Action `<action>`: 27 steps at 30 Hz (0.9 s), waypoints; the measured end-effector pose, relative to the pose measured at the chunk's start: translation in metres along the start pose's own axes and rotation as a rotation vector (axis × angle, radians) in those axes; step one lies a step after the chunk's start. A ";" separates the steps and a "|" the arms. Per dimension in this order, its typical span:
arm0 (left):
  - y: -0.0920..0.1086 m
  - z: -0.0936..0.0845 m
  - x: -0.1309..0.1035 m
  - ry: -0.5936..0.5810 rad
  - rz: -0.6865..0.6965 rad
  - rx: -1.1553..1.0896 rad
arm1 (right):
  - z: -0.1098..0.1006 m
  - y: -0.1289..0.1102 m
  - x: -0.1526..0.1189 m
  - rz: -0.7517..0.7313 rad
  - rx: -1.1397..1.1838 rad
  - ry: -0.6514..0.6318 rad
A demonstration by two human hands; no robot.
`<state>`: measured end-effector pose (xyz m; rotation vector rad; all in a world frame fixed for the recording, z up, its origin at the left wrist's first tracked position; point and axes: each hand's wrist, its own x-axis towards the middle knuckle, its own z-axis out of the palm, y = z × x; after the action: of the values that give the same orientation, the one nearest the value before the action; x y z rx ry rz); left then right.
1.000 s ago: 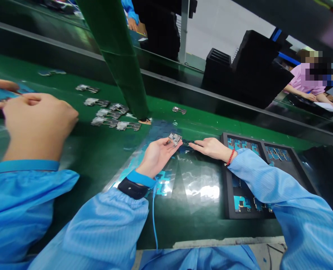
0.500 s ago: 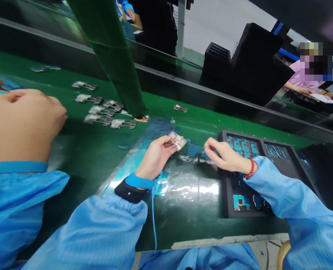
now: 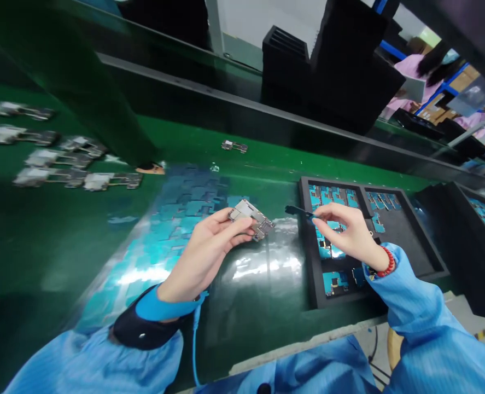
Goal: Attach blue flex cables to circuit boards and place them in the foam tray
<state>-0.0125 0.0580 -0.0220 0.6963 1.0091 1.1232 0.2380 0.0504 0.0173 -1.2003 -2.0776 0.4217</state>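
Note:
My left hand [image 3: 209, 246] is closed on a circuit board [image 3: 248, 216] with silver metal shields, tilted above the green worktop. Between thumb and fingers of my right hand [image 3: 344, 232] is a thin dark board [image 3: 297, 211], seen nearly edge-on. Its free end points left, past the near-left wall of a black foam tray [image 3: 314, 295]. Blue circuit boards [image 3: 333, 283] lie in the tray's compartments, partly hidden by my right hand.
Several silver-shielded boards [image 3: 98, 180] lie at the left, blurred. One small board [image 3: 234, 146] lies farther back. Blue boards [image 3: 193, 191] cover a strip of worktop left of my left hand. A green post [image 3: 98, 104] slants down nearby. Black foam blocks [image 3: 463, 246] stand right.
My view has swung right, and the neighbouring person's hand at the left has gone out of sight. My right hand has moved over the tray, with the dark board now visible in it.

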 end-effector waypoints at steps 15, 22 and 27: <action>-0.010 0.006 -0.009 0.011 0.031 0.288 | 0.010 0.001 -0.008 -0.113 -0.130 0.231; -0.002 0.008 -0.013 -0.114 -0.188 0.205 | 0.012 0.005 -0.009 -0.258 -0.135 0.241; -0.002 0.008 -0.012 -0.162 -0.231 0.229 | 0.013 -0.001 -0.010 -0.044 0.026 0.238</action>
<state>-0.0054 0.0458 -0.0171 0.8168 1.0590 0.7459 0.2319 0.0424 0.0050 -1.1289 -1.8851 0.2707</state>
